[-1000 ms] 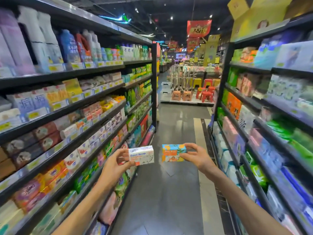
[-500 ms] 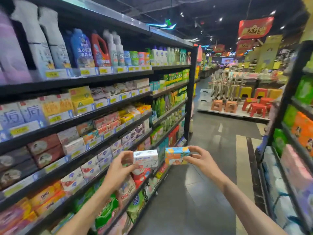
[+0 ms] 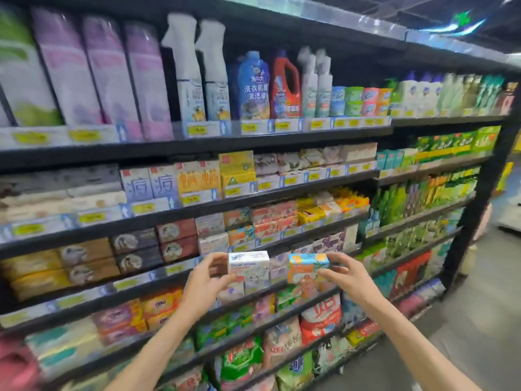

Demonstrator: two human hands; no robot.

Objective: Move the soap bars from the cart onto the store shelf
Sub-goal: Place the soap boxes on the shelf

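Your left hand [image 3: 204, 286] grips a white soap box [image 3: 249, 267] and your right hand [image 3: 348, 277] an orange one [image 3: 306, 267], at frame centre before the shelf [image 3: 197, 273]. Neither is placed yet; the cart is out of view.

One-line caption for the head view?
Left hand holds a white soap box, right hand an orange-blue soap box, before stocked shelves.

White goat-soap box [image 3: 249, 267] & orange/blue soap box [image 3: 306, 266], side by side, level, in front of stocked shelf [image 3: 284, 190].
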